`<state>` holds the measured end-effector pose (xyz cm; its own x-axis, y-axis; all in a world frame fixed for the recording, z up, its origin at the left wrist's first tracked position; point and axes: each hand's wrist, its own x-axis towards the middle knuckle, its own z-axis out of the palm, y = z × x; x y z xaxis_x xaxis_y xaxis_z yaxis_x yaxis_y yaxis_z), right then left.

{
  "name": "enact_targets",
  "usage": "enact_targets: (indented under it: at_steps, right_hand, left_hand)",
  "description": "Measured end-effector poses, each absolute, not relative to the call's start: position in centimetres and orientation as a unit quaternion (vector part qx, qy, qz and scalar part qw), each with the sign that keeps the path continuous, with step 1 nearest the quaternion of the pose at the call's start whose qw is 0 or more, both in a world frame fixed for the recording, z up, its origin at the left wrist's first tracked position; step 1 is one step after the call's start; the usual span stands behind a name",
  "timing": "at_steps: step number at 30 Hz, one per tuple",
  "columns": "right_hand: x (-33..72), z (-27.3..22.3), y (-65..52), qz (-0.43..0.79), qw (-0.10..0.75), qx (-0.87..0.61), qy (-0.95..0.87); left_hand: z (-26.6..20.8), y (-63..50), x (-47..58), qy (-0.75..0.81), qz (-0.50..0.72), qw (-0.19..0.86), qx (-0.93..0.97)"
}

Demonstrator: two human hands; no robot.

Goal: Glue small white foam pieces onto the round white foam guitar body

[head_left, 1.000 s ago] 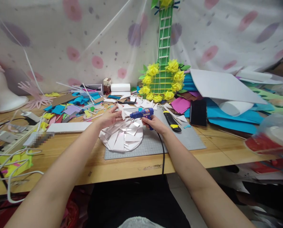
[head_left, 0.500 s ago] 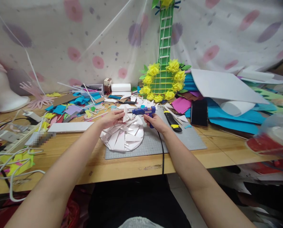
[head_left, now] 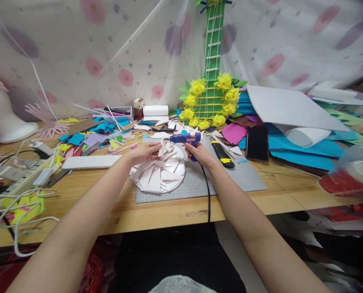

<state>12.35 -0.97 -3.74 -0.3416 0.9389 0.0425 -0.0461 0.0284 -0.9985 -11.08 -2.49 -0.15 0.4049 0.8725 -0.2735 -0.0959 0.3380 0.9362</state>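
Observation:
Pinched in my left hand (head_left: 147,152) is a small white foam-board piece (head_left: 162,148), held up above a round white disc (head_left: 152,179) covered in overlapping angular white pieces. My right hand (head_left: 198,153) is wrapped round the handle of a blue hot glue gun (head_left: 185,138). The gun's nozzle points left and is close to the white piece; whether they touch I cannot tell. A black cord runs from the handle down over the table edge. Under the disc lies a grey cutting mat (head_left: 196,185).
A black and yellow utility knife (head_left: 223,154) rests on the mat's right side. Paper scraps (head_left: 92,139) litter the back left. Behind stands a green paper guitar (head_left: 210,97) with yellow flowers. At right are a phone (head_left: 257,144) and blue sheets; at left, a power strip and tangled white cables.
The view has shifted slightly. Both hands keep their holds, and the glue gun's nozzle stays by the white piece with hardly any movement.

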Motion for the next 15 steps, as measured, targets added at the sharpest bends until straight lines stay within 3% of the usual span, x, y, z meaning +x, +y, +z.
enact_targets:
  at_steps: [15]
  right_hand:
    - [12.61, -3.42, -1.78, 0.601, 0.368, -0.334, -0.626]
  left_hand:
    - [-0.02, -2.26, -10.96, 0.416, 0.387, 0.695, 0.441]
